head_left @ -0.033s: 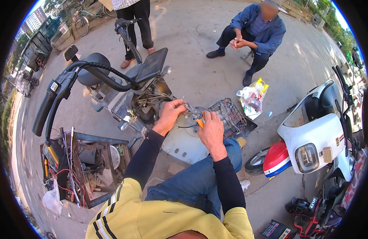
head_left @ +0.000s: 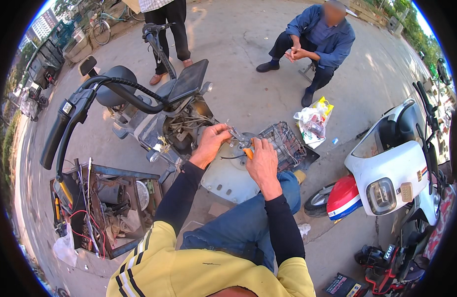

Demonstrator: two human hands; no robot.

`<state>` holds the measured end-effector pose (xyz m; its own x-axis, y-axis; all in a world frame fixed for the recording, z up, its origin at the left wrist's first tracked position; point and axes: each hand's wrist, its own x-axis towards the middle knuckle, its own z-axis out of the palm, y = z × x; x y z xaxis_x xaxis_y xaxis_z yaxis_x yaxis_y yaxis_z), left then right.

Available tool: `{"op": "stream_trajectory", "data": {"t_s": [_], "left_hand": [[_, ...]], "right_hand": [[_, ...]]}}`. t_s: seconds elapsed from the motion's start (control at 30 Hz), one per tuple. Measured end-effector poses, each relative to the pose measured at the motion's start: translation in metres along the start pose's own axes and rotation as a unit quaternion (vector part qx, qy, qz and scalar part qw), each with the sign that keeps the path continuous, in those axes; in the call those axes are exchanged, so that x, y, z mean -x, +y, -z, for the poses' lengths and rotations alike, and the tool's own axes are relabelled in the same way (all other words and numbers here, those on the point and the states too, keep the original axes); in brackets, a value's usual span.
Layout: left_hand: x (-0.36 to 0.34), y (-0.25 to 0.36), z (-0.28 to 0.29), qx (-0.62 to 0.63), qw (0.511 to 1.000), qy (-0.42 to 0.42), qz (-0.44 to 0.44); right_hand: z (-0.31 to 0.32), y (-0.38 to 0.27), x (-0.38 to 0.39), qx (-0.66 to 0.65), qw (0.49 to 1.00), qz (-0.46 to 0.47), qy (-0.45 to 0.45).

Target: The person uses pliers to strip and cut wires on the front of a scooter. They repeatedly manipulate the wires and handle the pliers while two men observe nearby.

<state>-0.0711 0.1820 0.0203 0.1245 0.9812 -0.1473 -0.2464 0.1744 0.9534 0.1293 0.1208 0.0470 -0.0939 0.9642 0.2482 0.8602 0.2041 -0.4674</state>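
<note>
My right hand (head_left: 264, 163) is closed round pliers (head_left: 249, 153) with orange handles. Their metal jaws point up and left, toward my left hand. With thumb and forefinger pressed together, my left hand (head_left: 211, 144) pinches something small beside the jaws, too small to make out. Below both hands lies the pale metal footboard (head_left: 226, 183) of a partly stripped electric scooter, with holes along its near edge. A short dark wire (head_left: 232, 157) sticks out over it between my hands. Left of my left hand, bundled wires (head_left: 191, 121) show in the scooter's opened body.
A wire basket (head_left: 283, 146) stands right of my hands, with plastic bags (head_left: 313, 123) beyond. An open metal toolbox (head_left: 124, 173) sits at my left, below the black handlebar (head_left: 60, 126). A white scooter (head_left: 394, 163) is parked right. One person (head_left: 315, 39) sits ahead; another (head_left: 169, 29) stands.
</note>
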Motion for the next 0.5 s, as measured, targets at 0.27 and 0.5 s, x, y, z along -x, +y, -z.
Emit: {"op": "stream_trajectory", "data": {"t_s": [0.27,0.5], "left_hand": [[0.0023,0.007,-0.0053,-0.004,1.0,0.004,-0.007],[0.0011,0.0043,-0.0035,-0.012,1.0,0.007,-0.004]], "right_hand": [[-0.0054,0.003,-0.0008,-0.042,0.999,0.013,0.01],[-0.0018,0.0006,-0.0025,-0.061,0.998,-0.017,-0.028]]}}
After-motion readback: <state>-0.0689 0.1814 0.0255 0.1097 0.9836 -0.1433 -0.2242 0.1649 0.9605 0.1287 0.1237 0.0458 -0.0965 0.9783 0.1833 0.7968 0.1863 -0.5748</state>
